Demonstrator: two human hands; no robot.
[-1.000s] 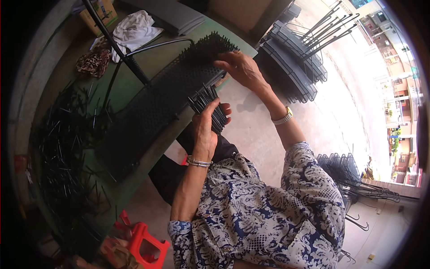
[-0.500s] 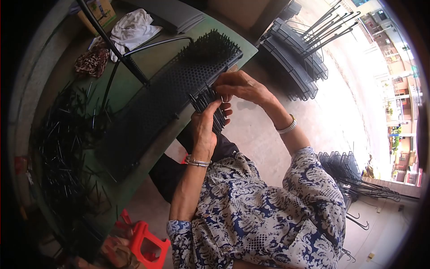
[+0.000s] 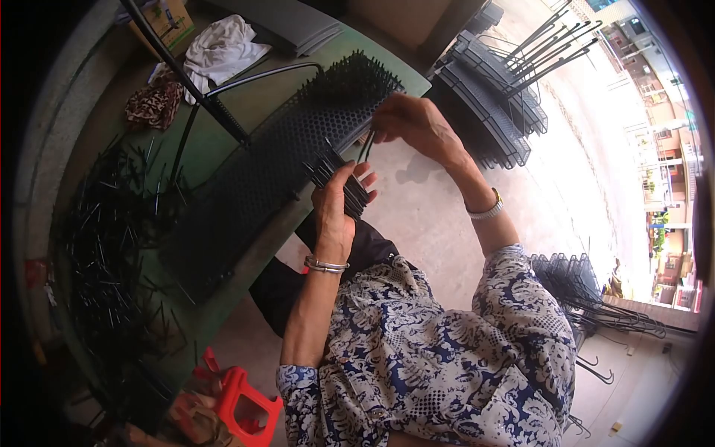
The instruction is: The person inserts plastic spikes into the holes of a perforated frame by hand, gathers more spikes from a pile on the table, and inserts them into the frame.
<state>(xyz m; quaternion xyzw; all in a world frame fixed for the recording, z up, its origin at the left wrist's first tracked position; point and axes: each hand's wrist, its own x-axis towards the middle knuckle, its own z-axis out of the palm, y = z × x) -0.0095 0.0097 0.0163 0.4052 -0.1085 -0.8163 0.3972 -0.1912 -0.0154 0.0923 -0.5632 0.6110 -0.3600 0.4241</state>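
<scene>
My left hand (image 3: 339, 197) is wrapped round a bundle of thin black rods (image 3: 328, 170), close to the near edge of the perforated black panel (image 3: 261, 167). Above and to the right of it, my right hand (image 3: 410, 123) pinches a few black rods (image 3: 366, 146) that hang down from its fingers. Many short black rods (image 3: 354, 74) stand upright in the far end of the panel, which lies on the green table (image 3: 406, 63).
Loose black rods (image 3: 112, 246) are heaped at the table's left. A white cloth (image 3: 223, 48) and grey sheets (image 3: 290, 26) lie at the back. Black mesh racks (image 3: 484, 97) stand at the right. A red stool (image 3: 246, 406) is below the table.
My right hand first came from the panel's far end to the bundle, then moved up and away from it with rods between its fingers. My left hand shifted slightly left with its bundle.
</scene>
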